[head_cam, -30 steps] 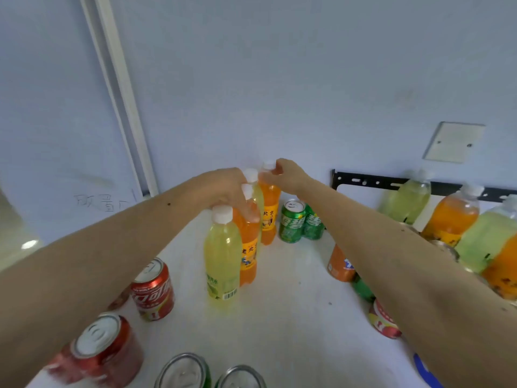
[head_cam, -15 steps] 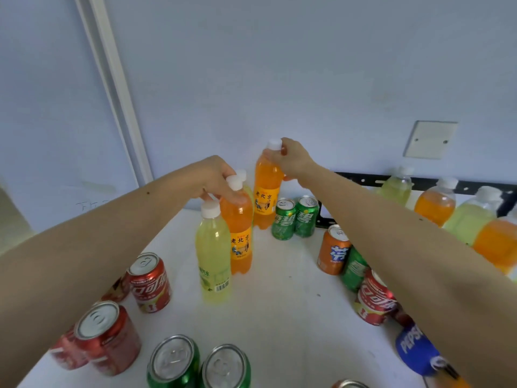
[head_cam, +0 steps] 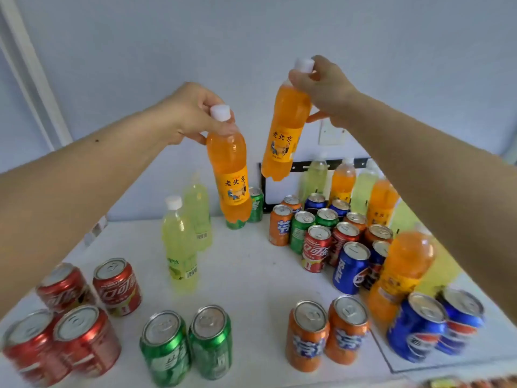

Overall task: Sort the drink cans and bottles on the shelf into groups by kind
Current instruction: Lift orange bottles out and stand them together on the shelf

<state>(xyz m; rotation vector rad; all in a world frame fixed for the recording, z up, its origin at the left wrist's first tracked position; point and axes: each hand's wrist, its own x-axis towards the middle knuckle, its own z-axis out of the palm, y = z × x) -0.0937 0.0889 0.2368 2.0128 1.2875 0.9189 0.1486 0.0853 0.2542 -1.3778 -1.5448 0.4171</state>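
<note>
Single head-worn view, forward and down over the shelf [head_cam: 251,275], close

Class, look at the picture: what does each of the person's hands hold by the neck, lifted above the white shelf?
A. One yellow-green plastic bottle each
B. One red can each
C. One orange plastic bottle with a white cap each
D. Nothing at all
C: the left hand and the right hand each grip an orange plastic bottle with a white cap, the left one and the right one, both clear of the white shelf.
</note>
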